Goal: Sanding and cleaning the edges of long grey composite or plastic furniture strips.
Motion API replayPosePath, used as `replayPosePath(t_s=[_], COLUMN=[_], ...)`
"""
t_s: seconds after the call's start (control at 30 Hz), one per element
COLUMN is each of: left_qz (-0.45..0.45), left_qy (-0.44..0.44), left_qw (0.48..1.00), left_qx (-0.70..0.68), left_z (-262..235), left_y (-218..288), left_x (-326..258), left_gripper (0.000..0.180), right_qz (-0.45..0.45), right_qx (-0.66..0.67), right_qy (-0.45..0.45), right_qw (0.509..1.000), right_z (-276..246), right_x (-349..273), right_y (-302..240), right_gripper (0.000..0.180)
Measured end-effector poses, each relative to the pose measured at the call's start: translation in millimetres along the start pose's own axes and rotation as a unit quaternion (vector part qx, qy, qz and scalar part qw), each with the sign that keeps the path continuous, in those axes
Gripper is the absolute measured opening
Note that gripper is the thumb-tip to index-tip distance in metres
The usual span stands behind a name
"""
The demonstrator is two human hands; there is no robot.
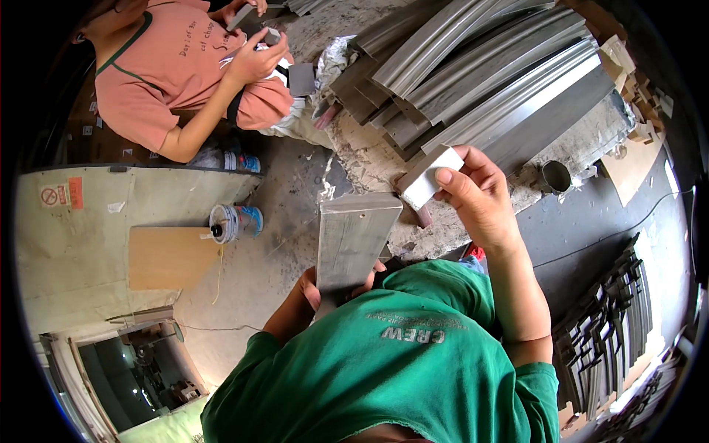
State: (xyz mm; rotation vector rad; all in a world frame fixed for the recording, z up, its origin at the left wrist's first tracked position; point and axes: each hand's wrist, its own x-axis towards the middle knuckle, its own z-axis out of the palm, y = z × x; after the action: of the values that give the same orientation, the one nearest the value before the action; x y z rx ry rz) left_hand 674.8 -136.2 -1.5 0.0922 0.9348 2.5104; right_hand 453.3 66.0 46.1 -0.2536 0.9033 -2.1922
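My left hand [311, 289] is wrapped round the lower part of a flat grey metal profile [354, 240], close to my green shirt. The profile stands up from my grip, its broad face showing a small hole near the far end. Raised to the right of it, my right hand [481, 198] pinches a pale rectangular block [431, 179] between thumb and fingers. A small gap seems to separate the block from the profile's far right corner. Just beyond the block lies a stack of long, curved metal profiles [480, 81] on the worktop.
A worn, pale worktop [354, 151] carries the stack and a dark round cup [554, 177]. At the far left a co-worker [159, 81] in an orange shirt handles similar pieces. A bucket [225, 223] stands on the floor. More metal profiles [605, 332] lie at the right.
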Motion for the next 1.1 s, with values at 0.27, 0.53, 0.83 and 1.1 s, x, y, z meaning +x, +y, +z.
replayPosePath(t_s=[0.27, 0.53, 0.83, 1.1], left_qz=[0.012, 0.121, 0.213, 0.133], left_qy=[-0.029, -0.082, 0.012, -0.021], left_qw=[0.999, 0.989, 0.976, 0.988], left_qx=[0.017, -0.014, -0.051, -0.073], left_z=[-9, -28, -29, -30], left_y=[8, 58, 87, 83], left_x=[3, -5, -26, -20], left_gripper=[0.112, 0.112, 0.103, 0.087], right_qz=[-0.080, -0.022, 0.047, 0.035], right_qx=[-0.133, -0.015, 0.020, 0.017], right_qy=[0.025, 0.060, 0.074, 0.088], right_qw=[0.988, 0.998, 0.996, 0.995], right_z=[-4, -14, -20, -5], right_x=[5, 8, -14, -12], right_y=[-3, 22, 62, 53], right_gripper=[0.023, 0.016, 0.008, 0.010])
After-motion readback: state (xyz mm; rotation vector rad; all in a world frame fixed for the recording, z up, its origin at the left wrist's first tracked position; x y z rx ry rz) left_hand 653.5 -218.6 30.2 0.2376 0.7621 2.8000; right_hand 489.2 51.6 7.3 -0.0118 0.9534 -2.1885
